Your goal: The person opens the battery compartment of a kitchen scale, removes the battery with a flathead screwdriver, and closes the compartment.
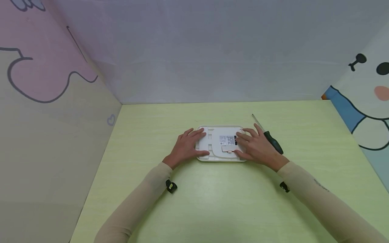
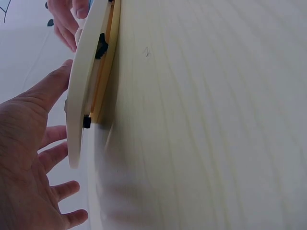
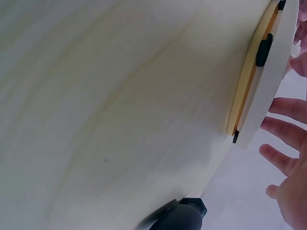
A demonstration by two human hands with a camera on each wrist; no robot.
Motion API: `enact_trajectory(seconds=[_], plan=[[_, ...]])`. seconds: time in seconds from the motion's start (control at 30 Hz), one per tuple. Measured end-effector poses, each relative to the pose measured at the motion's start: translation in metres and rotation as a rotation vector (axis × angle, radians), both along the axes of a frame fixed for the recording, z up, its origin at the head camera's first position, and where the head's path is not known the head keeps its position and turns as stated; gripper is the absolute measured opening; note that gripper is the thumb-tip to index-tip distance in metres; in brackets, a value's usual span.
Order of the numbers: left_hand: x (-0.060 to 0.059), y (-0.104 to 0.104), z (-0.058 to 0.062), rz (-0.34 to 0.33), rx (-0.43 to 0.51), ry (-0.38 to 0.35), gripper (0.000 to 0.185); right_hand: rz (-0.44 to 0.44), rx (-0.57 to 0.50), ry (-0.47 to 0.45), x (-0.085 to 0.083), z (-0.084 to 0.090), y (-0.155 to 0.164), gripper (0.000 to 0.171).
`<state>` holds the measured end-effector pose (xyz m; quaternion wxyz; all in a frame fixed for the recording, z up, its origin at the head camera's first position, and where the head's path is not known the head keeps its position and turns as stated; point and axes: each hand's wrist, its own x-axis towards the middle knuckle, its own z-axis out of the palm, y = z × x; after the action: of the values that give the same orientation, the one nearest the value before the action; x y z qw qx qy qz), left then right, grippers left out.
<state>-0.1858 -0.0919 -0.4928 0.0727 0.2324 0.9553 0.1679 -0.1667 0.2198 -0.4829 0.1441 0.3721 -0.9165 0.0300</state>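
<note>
A flat white plastic device with rounded corners lies on the table. Its upper face carries a printed label and a small rectangular panel. My left hand rests on the left end, thumb and fingers extended. At the right end, my right hand touches the face with spread fingers, its thumb beside the small panel. Both wrist views show the device's side edge, with black feet and a yellow-orange strip beneath. What the right fingertips cover is hidden.
A screwdriver with a black handle lies just right of the right hand, its shaft angled toward the back. Decorated partitions enclose the table at the back and on both sides.
</note>
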Motion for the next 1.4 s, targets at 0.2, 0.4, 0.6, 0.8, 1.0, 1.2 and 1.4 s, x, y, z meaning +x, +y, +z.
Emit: enact_trajectory(seconds=[0.2,0.4,0.6,0.8,1.0,1.2,1.4], plan=[[-0.0004,-0.0002,-0.0005,-0.001,0.010,0.000,0.084,-0.031,-0.038,-0.064,0.0009,-0.0017,0.0011,0.050],[-0.0015,-0.0007,-0.0019,-0.003,0.002,0.003,0.084,-0.066,-0.114,-0.146,0.0014,0.0003,-0.0003,0.045],[-0.0007,-0.0009,-0.0004,-0.002,-0.001,-0.005,0.085,-0.068,-0.134,-0.146,0.0019,0.0020,-0.0017,0.044],[0.0007,-0.0018,0.0001,-0.004,0.006,0.002,0.085,0.006,-0.179,-0.117,0.0027,-0.0003,-0.0040,0.035],[0.0005,-0.0015,-0.0005,-0.007,0.016,0.011,0.085,0.056,-0.216,-0.093,0.0027,-0.0005,-0.0058,0.024],[0.0013,-0.0017,-0.0010,-0.005,0.014,0.012,0.085,0.066,-0.251,-0.107,0.0028,-0.0013,-0.0065,0.019],[0.0015,-0.0015,-0.0011,-0.005,0.003,0.012,0.085,0.086,-0.283,-0.077,0.0052,0.0000,-0.0080,0.015]])
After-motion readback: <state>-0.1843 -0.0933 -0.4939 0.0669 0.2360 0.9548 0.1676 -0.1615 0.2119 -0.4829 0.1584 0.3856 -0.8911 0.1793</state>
